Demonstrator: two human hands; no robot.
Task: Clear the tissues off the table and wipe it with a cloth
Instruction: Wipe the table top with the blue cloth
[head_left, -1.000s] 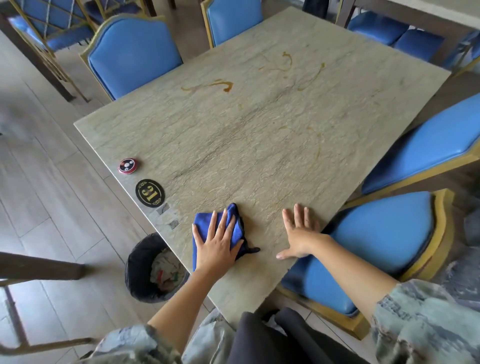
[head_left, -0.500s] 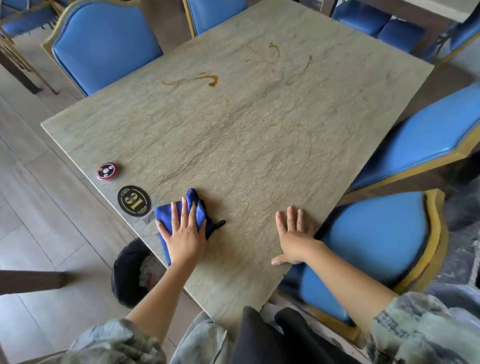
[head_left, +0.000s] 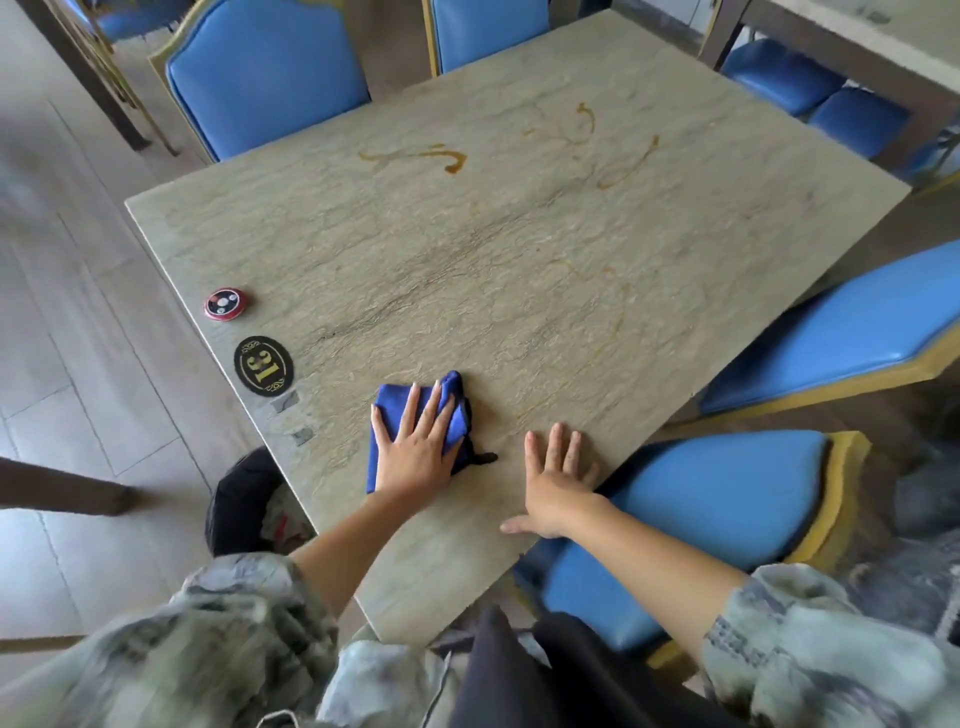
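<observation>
left hand (head_left: 415, 449) pressing a blue cloth (head_left: 390, 415) flat on the stone counter (head_left: 519, 270).

its fingers (head_left: 411, 406) are spread over the folded cloth near the counter's near-left edge; the right hand (head_left: 558, 480) lies palm-down just beside it, fingers together, thumb out, holding nothing. brown streaks (head_left: 447, 156) mark the far half. a black bin (head_left: 241, 501) with crumpled tissues (head_left: 283, 522) stands on the floor beside the counter.

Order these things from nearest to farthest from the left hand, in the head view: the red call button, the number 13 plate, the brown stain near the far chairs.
1. number 13 plate, left of the left hand.
2. red call button, farther along the left edge.
3. brown stain, across the table.
</observation>
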